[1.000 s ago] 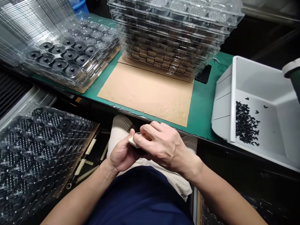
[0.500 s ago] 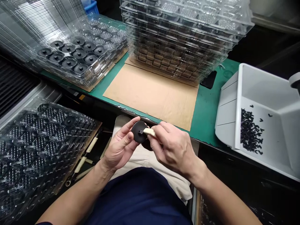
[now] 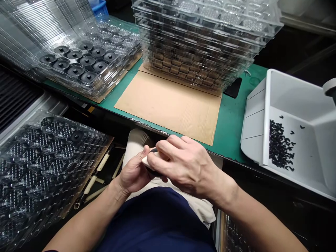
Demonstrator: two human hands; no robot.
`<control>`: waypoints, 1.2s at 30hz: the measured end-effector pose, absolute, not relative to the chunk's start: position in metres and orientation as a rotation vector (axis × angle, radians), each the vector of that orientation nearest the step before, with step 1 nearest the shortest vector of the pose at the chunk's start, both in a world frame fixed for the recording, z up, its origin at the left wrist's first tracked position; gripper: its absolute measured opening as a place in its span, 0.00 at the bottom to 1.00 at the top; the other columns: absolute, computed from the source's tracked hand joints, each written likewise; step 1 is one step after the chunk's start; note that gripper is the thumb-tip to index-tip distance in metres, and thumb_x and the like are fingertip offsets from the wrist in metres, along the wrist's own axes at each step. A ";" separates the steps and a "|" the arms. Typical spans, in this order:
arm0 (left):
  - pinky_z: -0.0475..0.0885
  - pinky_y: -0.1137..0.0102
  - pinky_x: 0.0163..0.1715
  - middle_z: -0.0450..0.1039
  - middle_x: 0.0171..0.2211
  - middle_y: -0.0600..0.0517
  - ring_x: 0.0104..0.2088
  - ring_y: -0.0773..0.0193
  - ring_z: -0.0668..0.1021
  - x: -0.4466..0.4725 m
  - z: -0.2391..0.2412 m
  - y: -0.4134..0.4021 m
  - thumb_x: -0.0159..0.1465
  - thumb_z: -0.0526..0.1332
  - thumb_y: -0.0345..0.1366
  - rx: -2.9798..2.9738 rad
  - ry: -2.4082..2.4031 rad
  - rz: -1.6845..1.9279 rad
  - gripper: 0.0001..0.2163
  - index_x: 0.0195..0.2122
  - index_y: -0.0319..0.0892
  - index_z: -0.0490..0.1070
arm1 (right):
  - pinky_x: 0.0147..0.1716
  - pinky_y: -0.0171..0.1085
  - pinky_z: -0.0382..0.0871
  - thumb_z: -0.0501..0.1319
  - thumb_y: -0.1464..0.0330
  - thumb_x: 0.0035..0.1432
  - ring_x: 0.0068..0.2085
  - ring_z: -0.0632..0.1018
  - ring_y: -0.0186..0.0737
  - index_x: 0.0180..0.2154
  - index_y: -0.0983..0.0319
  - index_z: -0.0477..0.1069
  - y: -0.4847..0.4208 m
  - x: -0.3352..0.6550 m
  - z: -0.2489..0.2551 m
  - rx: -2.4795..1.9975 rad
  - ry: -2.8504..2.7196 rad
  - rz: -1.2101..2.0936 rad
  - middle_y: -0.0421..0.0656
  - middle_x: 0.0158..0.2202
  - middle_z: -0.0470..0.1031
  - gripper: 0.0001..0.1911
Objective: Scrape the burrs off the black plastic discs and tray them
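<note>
In front of my lap, my left hand (image 3: 134, 172) grips a round black disc (image 3: 153, 172), with the thumb up at its rim. Most of the disc is hidden behind my other hand. My right hand (image 3: 183, 162) is closed on a small cream-coloured piece (image 3: 147, 161), its end showing past the fingers and lying against the disc's face. What that piece is cannot be made out.
A cardboard sheet (image 3: 168, 105) lies on the green table (image 3: 231, 122), under stacked clear plastic trays (image 3: 199, 52). Another tray (image 3: 97, 89) holds several black discs at the left. Loaded trays (image 3: 47, 164) stand lower left. A grey bin (image 3: 252, 133) holds small black pieces (image 3: 279, 148).
My right hand has moved left across the disc with the cream piece, covering the disc's centre. The disc was face-on and plainly visible before. My left hand keeps its hold.
</note>
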State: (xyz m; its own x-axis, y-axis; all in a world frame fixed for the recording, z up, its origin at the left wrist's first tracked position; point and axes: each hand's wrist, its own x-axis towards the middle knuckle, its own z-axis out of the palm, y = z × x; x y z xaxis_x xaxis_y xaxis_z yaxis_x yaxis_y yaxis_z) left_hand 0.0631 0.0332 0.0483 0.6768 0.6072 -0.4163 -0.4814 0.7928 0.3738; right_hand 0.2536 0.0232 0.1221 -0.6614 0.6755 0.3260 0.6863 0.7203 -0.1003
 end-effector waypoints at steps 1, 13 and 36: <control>0.81 0.70 0.44 0.84 0.42 0.50 0.40 0.62 0.84 0.063 0.049 0.034 0.63 0.71 0.48 0.245 0.567 0.680 0.15 0.44 0.44 0.84 | 0.34 0.41 0.55 0.54 0.70 0.71 0.36 0.67 0.41 0.44 0.62 0.72 0.022 0.254 0.121 -1.124 -2.545 -0.032 0.44 0.39 0.72 0.08; 0.77 0.72 0.53 0.83 0.49 0.55 0.50 0.62 0.82 0.075 0.070 0.036 0.51 0.80 0.28 0.589 0.614 1.048 0.25 0.50 0.53 0.82 | 0.30 0.38 0.53 0.56 0.69 0.68 0.27 0.61 0.33 0.29 0.60 0.61 0.003 0.241 0.120 -1.332 -2.056 0.433 0.37 0.26 0.62 0.12; 0.81 0.57 0.49 0.77 0.56 0.45 0.58 0.45 0.78 0.067 0.069 0.036 0.60 0.73 0.33 0.453 0.622 0.686 0.29 0.63 0.52 0.72 | 0.32 0.36 0.55 0.53 0.60 0.75 0.34 0.71 0.37 0.41 0.59 0.73 0.063 0.304 0.054 -1.721 -2.053 0.279 0.42 0.35 0.76 0.14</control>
State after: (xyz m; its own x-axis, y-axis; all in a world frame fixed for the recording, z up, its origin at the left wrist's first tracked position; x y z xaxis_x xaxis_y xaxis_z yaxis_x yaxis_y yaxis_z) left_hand 0.0665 0.0364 0.0686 0.6080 0.6997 -0.3751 -0.4421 0.6908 0.5721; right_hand 0.3042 0.0634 0.0542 -0.1249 0.9709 0.2043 0.8812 0.2032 -0.4269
